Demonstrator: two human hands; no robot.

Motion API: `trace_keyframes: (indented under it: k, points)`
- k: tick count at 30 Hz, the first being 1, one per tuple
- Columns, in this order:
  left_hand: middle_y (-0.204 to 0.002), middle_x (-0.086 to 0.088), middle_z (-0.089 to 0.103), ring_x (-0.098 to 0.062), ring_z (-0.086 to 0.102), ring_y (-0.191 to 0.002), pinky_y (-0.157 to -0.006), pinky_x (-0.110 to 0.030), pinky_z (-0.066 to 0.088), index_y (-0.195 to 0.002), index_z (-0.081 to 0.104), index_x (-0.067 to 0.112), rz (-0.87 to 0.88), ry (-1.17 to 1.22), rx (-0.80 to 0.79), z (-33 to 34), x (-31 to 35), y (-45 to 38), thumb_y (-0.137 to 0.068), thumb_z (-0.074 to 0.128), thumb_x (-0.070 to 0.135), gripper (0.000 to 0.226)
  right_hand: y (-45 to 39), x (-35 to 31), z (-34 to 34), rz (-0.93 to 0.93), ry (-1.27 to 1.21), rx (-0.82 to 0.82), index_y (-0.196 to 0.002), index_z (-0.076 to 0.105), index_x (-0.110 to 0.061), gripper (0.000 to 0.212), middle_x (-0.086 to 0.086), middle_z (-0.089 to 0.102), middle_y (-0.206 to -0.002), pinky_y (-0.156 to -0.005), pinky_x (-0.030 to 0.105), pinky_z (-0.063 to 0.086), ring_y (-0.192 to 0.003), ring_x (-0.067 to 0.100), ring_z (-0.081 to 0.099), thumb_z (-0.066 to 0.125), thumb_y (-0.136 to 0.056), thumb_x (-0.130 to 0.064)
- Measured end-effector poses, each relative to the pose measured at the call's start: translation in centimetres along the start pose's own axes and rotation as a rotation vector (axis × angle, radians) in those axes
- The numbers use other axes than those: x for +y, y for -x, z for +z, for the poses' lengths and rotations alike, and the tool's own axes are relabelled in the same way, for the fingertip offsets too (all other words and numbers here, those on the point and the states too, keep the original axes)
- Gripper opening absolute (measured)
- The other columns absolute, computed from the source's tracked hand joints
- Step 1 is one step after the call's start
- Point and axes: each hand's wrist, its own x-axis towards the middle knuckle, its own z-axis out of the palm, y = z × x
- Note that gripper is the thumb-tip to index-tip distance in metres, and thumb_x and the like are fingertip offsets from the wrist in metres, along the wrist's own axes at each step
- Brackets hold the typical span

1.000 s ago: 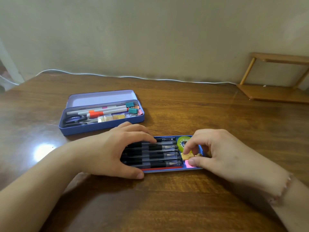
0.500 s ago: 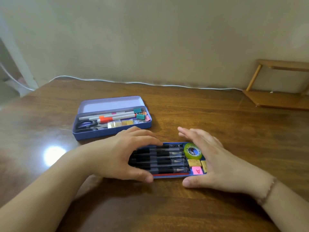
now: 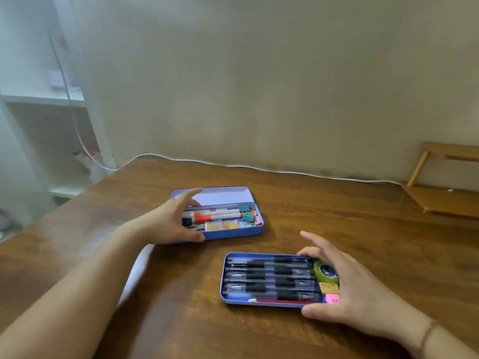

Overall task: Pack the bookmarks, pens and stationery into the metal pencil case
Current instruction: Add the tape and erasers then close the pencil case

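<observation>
The blue metal pencil case (image 3: 233,233) lies open at mid-table, its lid (image 3: 223,195) flat behind it. Inside are markers (image 3: 220,216), binder clips (image 3: 247,216) and sticky flags. My left hand (image 3: 166,224) spans the case's left end, thumb on the front wall, fingers spread over the lid. Nearer me sits a blue tray (image 3: 223,281) with several black pens (image 3: 269,278), a red pencil (image 3: 277,301), a green tape roll (image 3: 325,271), and yellow (image 3: 328,287) and pink (image 3: 332,298) erasers. My right hand (image 3: 355,288) clasps the tray's right end.
A white cable (image 3: 259,168) runs along the table's back edge by the wall. A small wooden rack (image 3: 440,193) stands at the back right. White shelving (image 3: 51,125) is off the table's left edge.
My left hand left the pens in the tray and reached back-left to the pencil case. My right hand stayed at the tray's right end. The camera tilted upward.
</observation>
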Motion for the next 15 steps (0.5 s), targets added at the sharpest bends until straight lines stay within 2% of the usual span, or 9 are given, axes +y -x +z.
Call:
trace_keyframes:
  k: [3,9,13,15]
  points:
    - [-0.137,0.012,0.048,-0.010,0.048,-0.124,-0.102,-0.023,0.035,-0.150,0.015,0.041,0.020,0.071,0.017,0.6,0.2,0.7,-0.070,0.087,0.039,0.108,-0.3,-0.2,-1.2,0.021,-0.044,-0.004,-0.128,0.000,-0.073,0.110,-0.037,0.041,-0.129,-0.108,0.025,0.034,-0.122,-0.006,0.043,0.078,-0.051,-0.072]
    - [-0.139,0.013,0.049,-0.005,0.051,-0.125,-0.109,-0.028,0.041,-0.149,0.011,0.044,0.108,0.156,0.012,3.5,2.5,3.1,-0.057,0.088,0.051,0.120,0.0,-0.4,-4.5,-0.020,-0.123,0.043,-0.132,0.013,-0.068,0.108,-0.033,0.048,-0.127,-0.105,0.032,0.043,-0.120,-0.002,0.050,0.080,-0.046,-0.069]
    - [-0.136,0.015,0.047,0.001,0.050,-0.123,-0.097,-0.007,0.037,-0.150,-0.003,0.046,0.132,0.244,-0.041,5.1,4.8,4.7,-0.061,0.092,0.037,0.131,0.6,-0.2,-5.0,-0.025,-0.122,0.052,-0.132,0.013,-0.068,0.109,-0.035,0.048,-0.126,-0.102,0.031,0.044,-0.119,0.000,0.051,0.078,-0.045,-0.071]
    - [-0.138,0.017,0.044,0.003,0.048,-0.126,-0.099,-0.004,0.036,-0.148,-0.015,0.049,0.149,0.326,-0.097,5.4,5.2,5.2,-0.063,0.092,0.033,0.137,0.8,0.0,-4.8,-0.023,-0.112,0.053,-0.132,0.013,-0.068,0.108,-0.035,0.048,-0.126,-0.101,0.028,0.043,-0.119,-0.003,0.050,0.080,-0.047,-0.068]
